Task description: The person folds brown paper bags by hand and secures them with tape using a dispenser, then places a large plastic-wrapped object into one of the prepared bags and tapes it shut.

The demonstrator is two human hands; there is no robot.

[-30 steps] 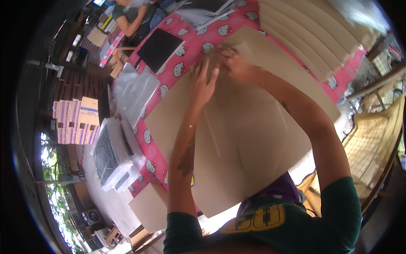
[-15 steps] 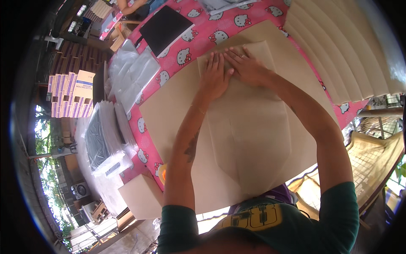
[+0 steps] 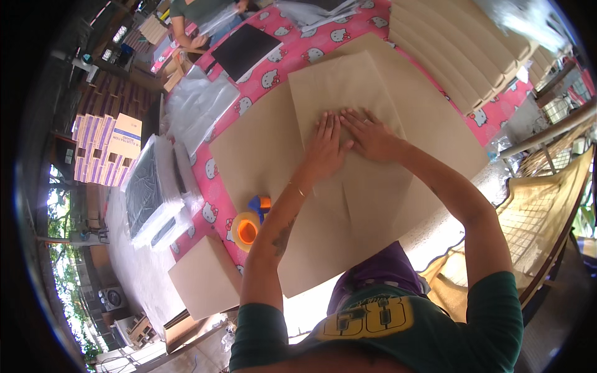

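Observation:
A large sheet of brown kraft paper (image 3: 245, 152) is spread over the table in front of me. Along its middle runs a narrower folded brown panel (image 3: 339, 81), with a crease down toward my body. My left hand (image 3: 328, 149) lies flat on this panel, fingers stretched out and pointing away from me. Beside it, palm down, my right hand (image 3: 371, 140) presses on the same panel, its fingers angled toward the left hand's. The thumbs almost meet. Neither hand grips anything. Whether something lies under the panel is hidden.
A tape dispenser (image 3: 247, 231), orange and blue, sits left of my forearm. Clear plastic sleeves (image 3: 199, 105) and a black board (image 3: 245, 50) lie on the pink patterned tablecloth (image 3: 269, 78). Stacked brown packs (image 3: 454, 50) stand far right, a brown box (image 3: 205, 280) near left. Another person (image 3: 199, 18) handles plastic beyond.
Both my hands have slid toward me along the folded panel, from its far end to its middle. The tape dispenser and the other person now show more fully as the view has shifted.

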